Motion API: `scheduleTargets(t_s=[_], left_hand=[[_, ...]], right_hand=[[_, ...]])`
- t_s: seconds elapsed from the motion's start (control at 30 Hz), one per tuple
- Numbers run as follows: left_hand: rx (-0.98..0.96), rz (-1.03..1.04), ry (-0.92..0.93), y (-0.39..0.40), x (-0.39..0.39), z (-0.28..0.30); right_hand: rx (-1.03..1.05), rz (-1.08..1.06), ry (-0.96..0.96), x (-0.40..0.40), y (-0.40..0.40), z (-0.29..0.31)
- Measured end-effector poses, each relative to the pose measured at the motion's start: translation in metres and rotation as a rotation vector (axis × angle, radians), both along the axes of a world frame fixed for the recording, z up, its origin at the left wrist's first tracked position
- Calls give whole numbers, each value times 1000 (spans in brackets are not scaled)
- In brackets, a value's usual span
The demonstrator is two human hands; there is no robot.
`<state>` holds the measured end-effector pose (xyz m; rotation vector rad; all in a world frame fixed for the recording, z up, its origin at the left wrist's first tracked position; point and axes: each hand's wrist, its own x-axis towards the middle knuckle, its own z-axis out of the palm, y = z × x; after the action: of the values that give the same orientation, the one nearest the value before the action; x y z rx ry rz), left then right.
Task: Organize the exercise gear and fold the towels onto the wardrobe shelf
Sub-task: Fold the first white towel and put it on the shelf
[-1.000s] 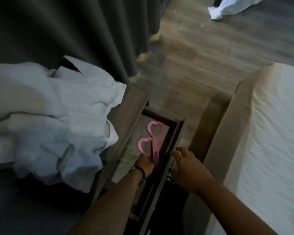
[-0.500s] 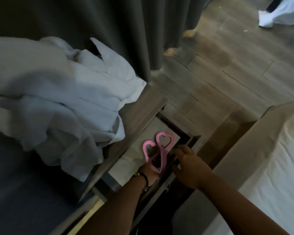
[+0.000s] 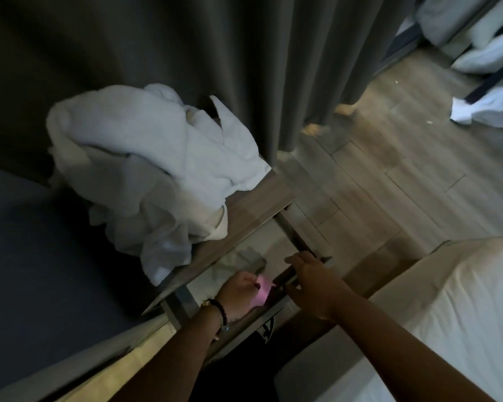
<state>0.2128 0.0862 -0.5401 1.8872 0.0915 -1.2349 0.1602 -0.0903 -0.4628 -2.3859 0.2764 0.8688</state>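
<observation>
A dim bedroom is seen from above, looking down at an open drawer of a wooden nightstand. Inside the drawer, the left hand is curled around a pink piece of exercise gear, of which only a blurred pink patch shows past the knuckles, on the side toward the drawer's front rail; its long axis cannot be made out. The right hand is laid over that front rail just beside the pink piece, fingers spread and bent over the edge, apparently holding the rail and nothing else. The left hand is therefore the one in charge of the gear, and a lift would probably have to clear the rail and the right hand. A crumpled heap of white towels is piled on the nightstand top, spilling over its near edge just above the drawer. A grey curtain hangs behind, wood-look flooring stretches to the right, and a bed with pale sheets is close by on the right.
</observation>
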Motion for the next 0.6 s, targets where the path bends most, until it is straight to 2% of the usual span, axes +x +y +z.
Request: scheduleTargets(t_s=[0.1, 0.23, 0.37, 0.47, 0.6], left_hand=[[-203, 186, 80, 8, 8, 41], [-474, 255, -111, 18, 16, 99], [-556, 366, -226, 26, 30, 143], [-611, 493, -234, 31, 43, 166], [-626, 575, -318, 37, 70, 185]], right_hand=[[83, -7, -38, 2, 12, 10], [182, -18, -222, 11, 25, 25], [325, -153, -486, 31, 34, 48], [353, -241, -664, 53, 40, 70], [398, -278, -665, 89, 43, 103]])
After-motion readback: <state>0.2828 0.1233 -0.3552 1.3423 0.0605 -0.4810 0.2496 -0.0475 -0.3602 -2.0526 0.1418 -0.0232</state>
